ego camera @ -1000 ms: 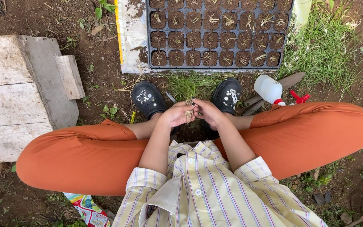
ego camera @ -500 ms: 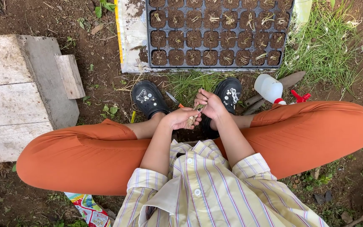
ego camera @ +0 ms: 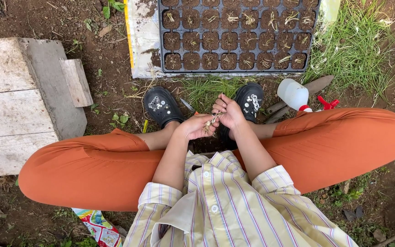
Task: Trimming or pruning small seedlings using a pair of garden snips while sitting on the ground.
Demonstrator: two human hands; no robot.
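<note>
Seedlings (ego camera: 212, 122) lie in the cupped left hand (ego camera: 196, 126); right hand (ego camera: 228, 112) pinches one just above, seed tray (ego camera: 161, 41) ahead.

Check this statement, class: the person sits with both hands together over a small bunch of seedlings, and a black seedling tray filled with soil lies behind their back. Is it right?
Not quite. The head view shows the black seedling tray on the ground ahead of the person's shoes, not behind their back. The rest holds: left hand and right hand meet over the small bunch of seedlings.
</note>
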